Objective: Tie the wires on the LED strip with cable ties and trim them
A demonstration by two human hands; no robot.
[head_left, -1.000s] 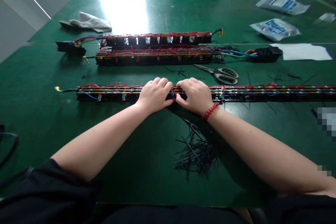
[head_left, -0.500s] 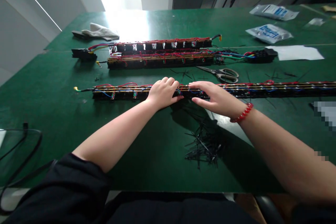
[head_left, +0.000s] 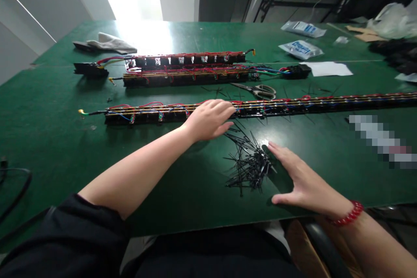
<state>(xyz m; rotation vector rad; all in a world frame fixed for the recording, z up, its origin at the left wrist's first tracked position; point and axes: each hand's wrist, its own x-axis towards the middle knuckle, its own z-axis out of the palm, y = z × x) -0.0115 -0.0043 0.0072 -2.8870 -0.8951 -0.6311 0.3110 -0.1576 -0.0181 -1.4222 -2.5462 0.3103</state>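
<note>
right hand: away from the long wired bar now, where the earlier frame has it close by; spread wide, empty, fingertips just beside the black ties.
red bracelet: on the right wrist; round, glossy beads.
black ties: loose heap on the table, short of the long wired bar. risk: strips lie crossed, so lifting one may drag or scatter others. thin, stiff-looking, probably plastic.
left hand: at the long wired bar, as earlier; fingers over the top, thumb at the near side; gripping or merely resting, cannot tell. risk: too slack and the bar may shift; too hard and fine wires may bend.
long wired bar: lies across the table, right end cut off by the view. black body, slim brass-coloured rods, looping red and blue wires. risk: raised loops could snag on fingers.
scissors: just beyond it; metal blades, pale rounded handles.
shorter wired bars: a pair, side by side; dark, blocky, red wire along them.
paper: flat, white, matte.
packets: farther off; crinkled, shiny film, blue print.
</note>
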